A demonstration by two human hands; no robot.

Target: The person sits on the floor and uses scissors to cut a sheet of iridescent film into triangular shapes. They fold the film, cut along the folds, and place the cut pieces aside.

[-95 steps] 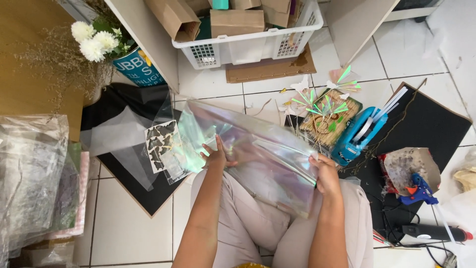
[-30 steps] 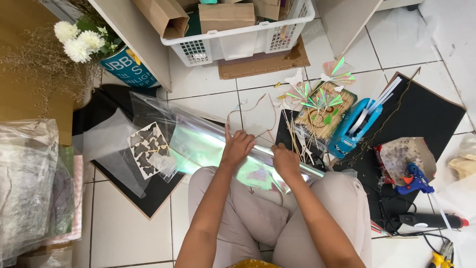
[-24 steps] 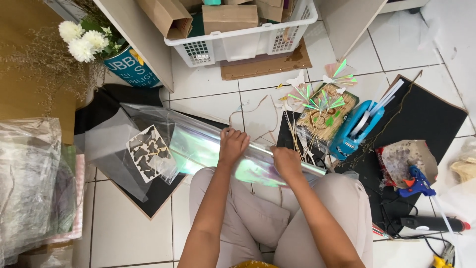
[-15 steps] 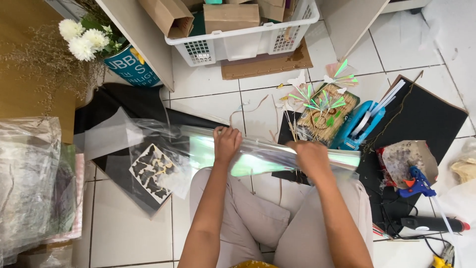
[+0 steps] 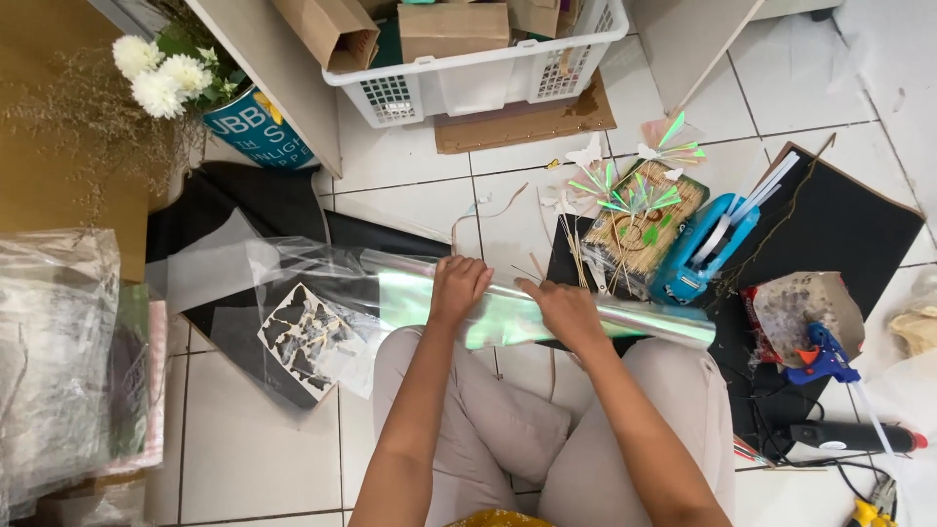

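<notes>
Rolling is the step in hand, by my reading: the left hand (image 5: 459, 286) curls closed over the roll of iridescent film (image 5: 508, 317) lying across the knees, while the right hand (image 5: 566, 310) lies flatter on the roll just beside it, its grip pressing rather than clasping. Left of both hands the loose film sheet (image 5: 303, 293) trails over the black mat (image 5: 254, 210) on the floor. Beyond the right hand stands the blue tape dispenser (image 5: 698, 249). Drawing in that slack evenly seems called for.
</notes>
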